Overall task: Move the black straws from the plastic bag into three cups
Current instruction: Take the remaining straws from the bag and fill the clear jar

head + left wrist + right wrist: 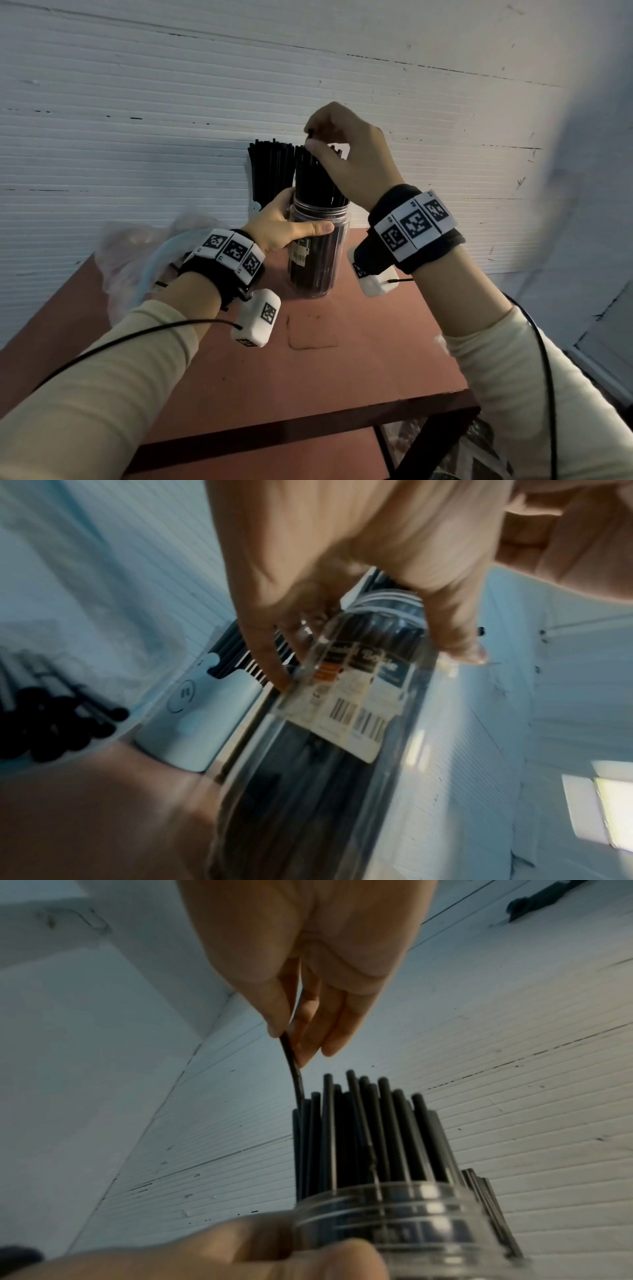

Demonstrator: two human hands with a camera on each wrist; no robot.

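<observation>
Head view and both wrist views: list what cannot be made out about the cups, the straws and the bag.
- Third cup: none in any view; only the clear cup and a white cup behind it appear.
- Label text: motion-blurred in the left wrist view.
- Plastic bag: the left hand and wrist band cover it in the head view; its contents cannot be counted.
- Right hand grip: its fingers hide the pinched straw top.

We note a clear cup (317, 253) on the table (342, 359), packed with straws (318, 178). Behind it, against the wall (137, 102), stands a second cup (192, 718) of straws. The plastic bag (137, 260) lies to its left.
</observation>
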